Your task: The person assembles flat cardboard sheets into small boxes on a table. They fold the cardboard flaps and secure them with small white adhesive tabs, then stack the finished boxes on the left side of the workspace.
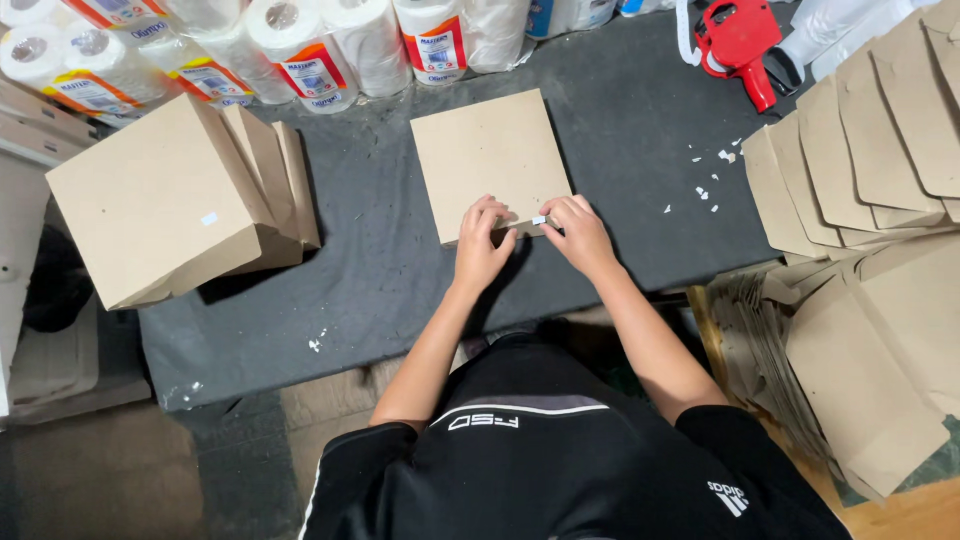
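A flat brown paper envelope (488, 155) lies on the dark grey mat (400, 260) in front of me. My left hand (481, 245) presses on its near edge, fingers curled over the paper. My right hand (578, 232) rests on the same edge just to the right, with the fingertips pinching a small white sticker (539, 220) against the paper. Both hands touch the envelope's near edge and sit close together.
A stack of finished brown envelopes (170, 200) sits at the left. Fanned brown paper blanks (870, 150) pile up at the right. Wrapped paper rolls (300, 50) line the far edge. A red label gun (740, 40) lies at the far right, with white scraps (705, 185) nearby.
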